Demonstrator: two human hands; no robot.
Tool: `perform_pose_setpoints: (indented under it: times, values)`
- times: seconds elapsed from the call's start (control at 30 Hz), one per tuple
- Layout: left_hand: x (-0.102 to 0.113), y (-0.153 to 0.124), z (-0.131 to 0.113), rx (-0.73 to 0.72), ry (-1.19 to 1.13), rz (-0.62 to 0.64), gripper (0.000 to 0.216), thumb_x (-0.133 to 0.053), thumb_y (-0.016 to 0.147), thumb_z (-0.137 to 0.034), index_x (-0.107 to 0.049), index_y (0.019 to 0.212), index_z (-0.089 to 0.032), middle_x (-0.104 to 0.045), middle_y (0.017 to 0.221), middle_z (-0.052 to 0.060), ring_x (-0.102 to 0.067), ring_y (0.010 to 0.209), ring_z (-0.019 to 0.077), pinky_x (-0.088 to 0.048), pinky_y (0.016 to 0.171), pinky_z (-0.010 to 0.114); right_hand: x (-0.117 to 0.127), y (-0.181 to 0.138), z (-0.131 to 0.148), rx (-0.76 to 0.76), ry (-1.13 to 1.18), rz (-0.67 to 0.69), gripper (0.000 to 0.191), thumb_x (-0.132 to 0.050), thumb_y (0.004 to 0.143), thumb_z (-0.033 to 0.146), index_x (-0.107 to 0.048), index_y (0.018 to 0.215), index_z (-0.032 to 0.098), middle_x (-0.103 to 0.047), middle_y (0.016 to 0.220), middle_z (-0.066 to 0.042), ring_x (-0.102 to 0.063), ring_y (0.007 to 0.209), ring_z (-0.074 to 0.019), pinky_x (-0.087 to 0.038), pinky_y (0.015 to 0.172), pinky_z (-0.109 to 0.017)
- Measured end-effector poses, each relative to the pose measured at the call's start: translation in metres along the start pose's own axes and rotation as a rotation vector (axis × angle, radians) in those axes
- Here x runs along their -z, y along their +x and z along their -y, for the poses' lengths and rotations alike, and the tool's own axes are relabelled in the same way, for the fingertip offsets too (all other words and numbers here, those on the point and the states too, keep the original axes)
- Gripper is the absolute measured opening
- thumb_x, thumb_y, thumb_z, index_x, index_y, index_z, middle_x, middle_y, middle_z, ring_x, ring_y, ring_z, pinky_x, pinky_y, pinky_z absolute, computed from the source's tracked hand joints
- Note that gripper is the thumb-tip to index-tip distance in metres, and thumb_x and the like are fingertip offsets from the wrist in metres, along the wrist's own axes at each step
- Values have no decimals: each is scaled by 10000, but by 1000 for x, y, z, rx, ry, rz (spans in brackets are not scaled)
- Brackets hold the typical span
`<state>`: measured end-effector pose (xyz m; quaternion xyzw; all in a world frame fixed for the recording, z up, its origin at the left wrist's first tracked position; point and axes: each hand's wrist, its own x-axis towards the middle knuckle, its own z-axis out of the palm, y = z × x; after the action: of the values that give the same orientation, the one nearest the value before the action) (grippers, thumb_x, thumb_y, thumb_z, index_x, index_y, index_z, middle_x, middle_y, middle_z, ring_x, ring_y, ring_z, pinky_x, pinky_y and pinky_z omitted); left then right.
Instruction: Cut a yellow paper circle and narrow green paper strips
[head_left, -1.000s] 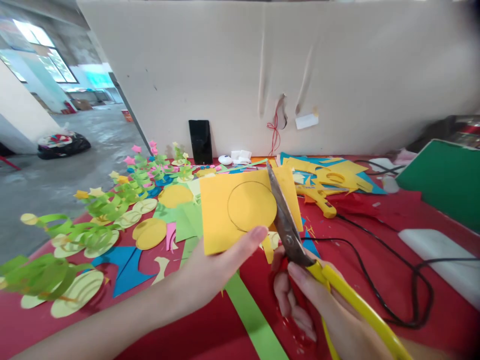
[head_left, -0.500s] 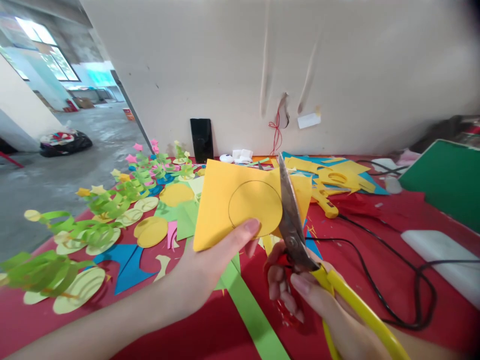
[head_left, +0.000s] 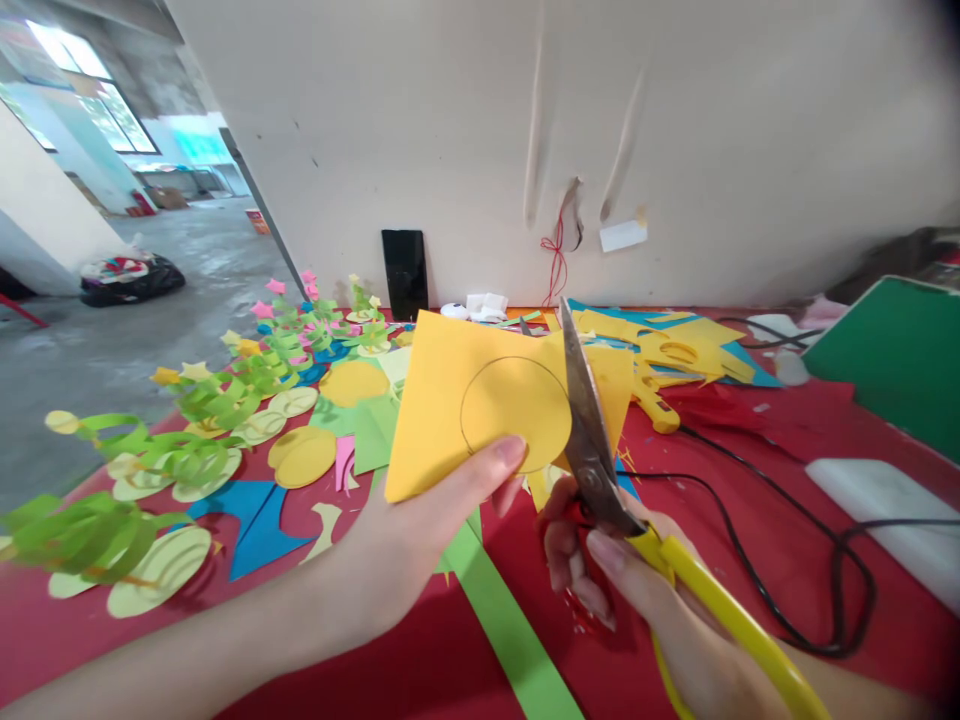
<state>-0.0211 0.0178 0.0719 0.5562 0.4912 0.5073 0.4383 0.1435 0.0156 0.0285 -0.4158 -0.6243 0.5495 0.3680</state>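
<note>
My left hand [head_left: 442,505] pinches a yellow card sheet [head_left: 431,400] up off the table, thumb flat on its face over the lower edge of a drawn circle [head_left: 517,400], most of the fingers hidden behind. My right hand [head_left: 649,595] is gripping scissors [head_left: 589,450], fingers curled about the handles; the front blade lies across the card right along the circle's right edge, other blade not clear, so can't tell how wide they're parted. Card looks very light, smooth, thin but stiff enough to stand out from one pinch; I'd expect it to flex near the blade, crease if squeezed, maybe slide a little under a dry thumb. Best hold: lower left margin, or flat across the circle, clear of the metal. Scissors look the heavier piece, rigid, dull spotted steel, glossy yellow handle; hold by the loops. Below, between my hands, a flat light green paper strip [head_left: 510,620] on the smooth red tabletop [head_left: 360,680]. Left of my left hand: angular blue paper scraps [head_left: 255,520], round yellow discs [head_left: 304,458], springy-looking green paper curls [head_left: 97,540]. Beyond my right hand, a hard plastic yellow glue gun [head_left: 656,408]; to its right, bendy black cable [head_left: 750,570].
</note>
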Motion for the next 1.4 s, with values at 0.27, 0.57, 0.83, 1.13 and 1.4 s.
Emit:
perform_pose_setpoints:
  times: [0.27, 0.57, 0.83, 1.13, 1.4]
  values:
    - [2, -2, 0, 41, -52, 33, 332, -520, 823, -283, -429, 517, -192, -459, 609, -51, -505, 625, 75, -416, 671, 119, 1, 2, 0, -5, 11, 7, 191, -387, 829, 333, -499, 891, 191, -496, 566, 21, -413, 462, -85, -319, 427, -209]
    - [0, -1, 2, 12, -45, 66, 323, -461, 837, -214, -414, 518, -198, -531, 634, -48, -513, 617, 97, -426, 649, 152, 1, 2, -2, 8, 13, 8, 200, -395, 828, 345, -499, 907, 193, -519, 586, 16, -406, 460, -84, -327, 426, -208]
    - [-1, 2, -1, 21, 14, 17, 327, -477, 823, -219, -396, 508, -197, -434, 585, -41, -454, 570, 94, -408, 648, 142, -1, 3, 0, 5, -4, -2, 184, -390, 829, 323, -512, 841, 186, -513, 614, 6, -401, 467, -75, -311, 417, -201]
    - [-2, 0, 4, -38, 67, 34, 303, -441, 845, -261, -427, 547, -203, -474, 587, -36, -464, 571, 118, -400, 587, 191, 0, 1, -5, -28, -28, -2, 215, -379, 829, 358, -513, 798, 192, -506, 602, 2, -411, 465, -90, -321, 429, -217]
    - [-2, 1, 3, -71, 117, 63, 309, -409, 854, -162, -445, 549, -196, -497, 607, -52, -472, 591, 89, -381, 604, 140, -2, 3, -2, -16, -29, -36, 206, -381, 831, 346, -509, 870, 190, -516, 576, 9, -422, 476, -95, -322, 434, -215]
